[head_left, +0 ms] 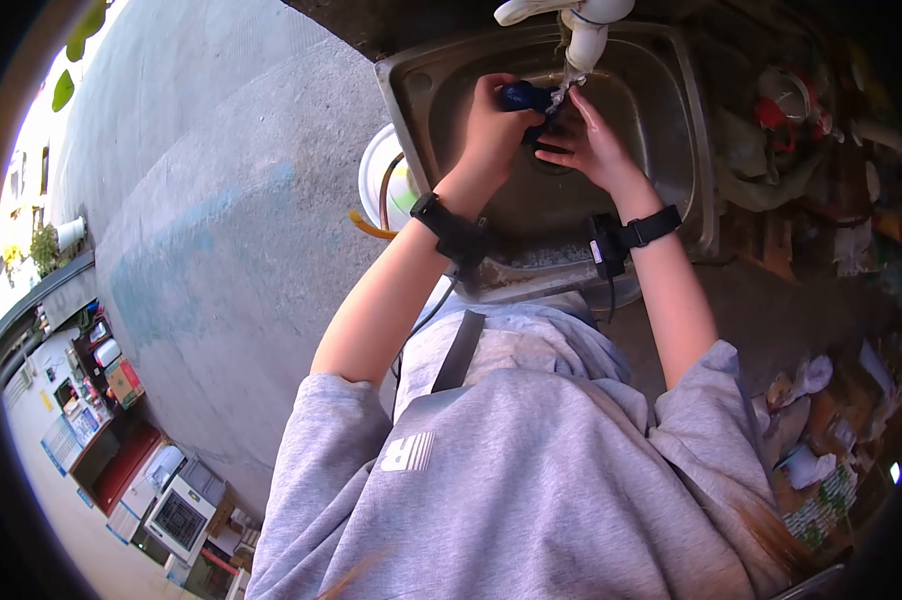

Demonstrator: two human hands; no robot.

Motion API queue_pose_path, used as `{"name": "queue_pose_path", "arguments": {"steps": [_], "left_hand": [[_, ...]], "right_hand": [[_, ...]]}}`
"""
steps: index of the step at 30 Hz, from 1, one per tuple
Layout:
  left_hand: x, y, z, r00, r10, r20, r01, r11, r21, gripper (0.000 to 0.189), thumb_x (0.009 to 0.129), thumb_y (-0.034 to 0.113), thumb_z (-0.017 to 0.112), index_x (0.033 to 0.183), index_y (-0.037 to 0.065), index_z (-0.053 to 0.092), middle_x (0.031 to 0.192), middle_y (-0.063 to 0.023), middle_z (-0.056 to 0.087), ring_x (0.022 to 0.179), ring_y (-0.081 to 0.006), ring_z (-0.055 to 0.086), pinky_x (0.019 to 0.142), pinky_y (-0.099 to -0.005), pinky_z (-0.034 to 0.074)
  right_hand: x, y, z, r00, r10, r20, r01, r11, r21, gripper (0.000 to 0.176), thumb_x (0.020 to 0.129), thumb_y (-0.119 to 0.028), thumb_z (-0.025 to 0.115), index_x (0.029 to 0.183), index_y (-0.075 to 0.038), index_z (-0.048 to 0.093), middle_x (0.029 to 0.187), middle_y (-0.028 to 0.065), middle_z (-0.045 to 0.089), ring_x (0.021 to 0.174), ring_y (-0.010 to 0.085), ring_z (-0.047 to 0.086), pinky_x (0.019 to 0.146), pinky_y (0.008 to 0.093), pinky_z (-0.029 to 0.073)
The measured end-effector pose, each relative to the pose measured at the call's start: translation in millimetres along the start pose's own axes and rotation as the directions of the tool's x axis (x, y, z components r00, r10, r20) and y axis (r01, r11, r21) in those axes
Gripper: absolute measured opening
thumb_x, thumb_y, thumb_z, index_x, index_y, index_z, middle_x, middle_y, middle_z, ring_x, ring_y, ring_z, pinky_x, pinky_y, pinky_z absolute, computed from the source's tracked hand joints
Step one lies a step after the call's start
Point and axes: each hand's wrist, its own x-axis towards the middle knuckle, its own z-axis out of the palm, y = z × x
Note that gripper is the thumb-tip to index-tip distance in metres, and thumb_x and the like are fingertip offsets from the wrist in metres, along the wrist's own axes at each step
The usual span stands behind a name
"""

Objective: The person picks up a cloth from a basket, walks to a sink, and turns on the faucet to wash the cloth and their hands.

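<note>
Head view: left hand (pixel 493 130) closed around a dark blue object (pixel 523 97), holding it right under the tap (pixel 586 40), over the sink (pixel 416 100). Right hand (pixel 589 148) open, fingers spread just beside the object, in the water stream (pixel 563 90). Reads as a rinse step. Judgement: object looks wet and slick, so turning it under the flow needs a firm left grip. Black bands on both wrists.

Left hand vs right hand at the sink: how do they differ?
The left hand curls shut; the right hand lies open, fingers spread. The left hand grips a dark blue object; the right hand holds nothing. Both wear black wrist straps, over the sink under the tap.
</note>
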Motion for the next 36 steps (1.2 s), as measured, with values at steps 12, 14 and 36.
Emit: {"name": "queue_pose_path", "arguments": {"steps": [12,14,36], "left_hand": [[-14.5,16.0,-4.3,0.948,0.175,0.264,-0.295,0.794,0.532,0.052,0.058,0.012,0.068,0.106,0.003,0.050,0.105,-0.0168,0.053,0.100,-0.0287,0.051,0.084,-0.0327,0.041],[-14.3,4.8,-5.3,0.923,0.284,0.260,-0.381,0.776,0.502,0.049,0.060,0.014,0.068,0.105,0.003,0.052,0.107,-0.0160,0.053,0.102,-0.0289,0.050,0.086,-0.0332,0.040],[31.5,-37.5,2.3,0.845,-0.269,0.462,0.524,0.586,-0.618,0.029,0.087,0.029,0.035,0.095,0.005,0.050,0.095,-0.0105,0.055,0.087,-0.0240,0.054,0.079,-0.0395,0.043]], "right_hand": [[5.1,7.1,-0.9,0.960,-0.267,0.081,0.270,0.962,-0.035,0.021,0.081,-0.024,0.055,0.099,-0.013,0.052,0.096,0.0012,0.055,0.091,0.0138,0.051,0.068,0.0343,0.047],[3.7,7.6,3.1,0.958,-0.286,0.038,0.287,0.958,-0.025,0.018,0.081,-0.021,0.055,0.097,-0.012,0.053,0.093,0.0011,0.055,0.087,0.0131,0.053,0.069,0.0328,0.046],[29.0,1.5,37.6,0.531,-0.710,0.463,0.621,-0.046,-0.783,0.020,0.080,-0.023,0.055,0.080,-0.003,0.053,0.073,0.0119,0.057,0.066,0.0326,0.055,0.057,0.0360,0.044]]}}
